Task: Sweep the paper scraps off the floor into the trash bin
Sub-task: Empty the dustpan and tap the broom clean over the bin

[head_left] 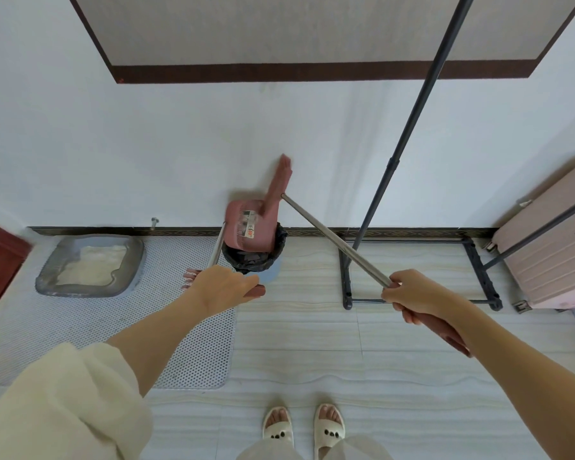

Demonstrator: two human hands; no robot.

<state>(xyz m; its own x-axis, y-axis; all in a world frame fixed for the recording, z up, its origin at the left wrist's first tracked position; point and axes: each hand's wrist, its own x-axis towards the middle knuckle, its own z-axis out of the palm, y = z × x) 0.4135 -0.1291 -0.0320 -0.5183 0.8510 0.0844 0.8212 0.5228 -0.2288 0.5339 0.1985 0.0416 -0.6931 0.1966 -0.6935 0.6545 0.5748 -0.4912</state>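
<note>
Two hands engaged. Left hand [221,287] clenched around the dustpan handle [217,249]; dustpan [249,231] tipped above the trash bin [251,260], which stands against the wall. Right hand [412,295] clenched around the broom handle [334,239], broom head [281,180] raised by the pan's upper edge. No paper scraps visible on the floor [312,343]. Judged step: emptying. Keep the pan's mouth inside the bin rim, tilt steeply, brush downward gently so nothing spills.
</note>
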